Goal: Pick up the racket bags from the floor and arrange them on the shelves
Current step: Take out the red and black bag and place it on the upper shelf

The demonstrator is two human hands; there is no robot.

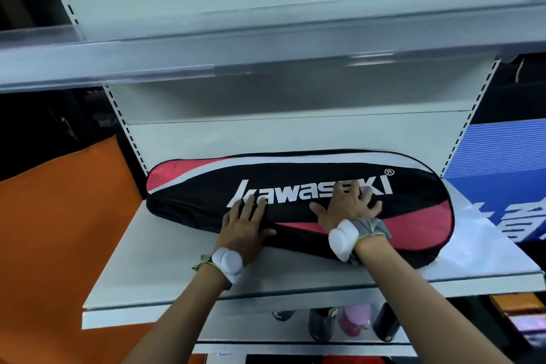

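Note:
A black, red and white racket bag (295, 183) with white lettering lies lengthwise on the white middle shelf (153, 263), its back edge against the rear panel. My left hand (243, 224) rests flat on the bag's front edge, fingers spread. My right hand (347, 205) presses flat on top of the bag over the lettering, fingers apart. Neither hand is closed around the bag. Both wrists wear white bands.
A grey upper shelf (266, 47) overhangs above the bag. An orange panel (59, 230) stands at the left, a blue sign (502, 171) at the right. Below the middle shelf sit several bottles (354, 322) on a lower shelf.

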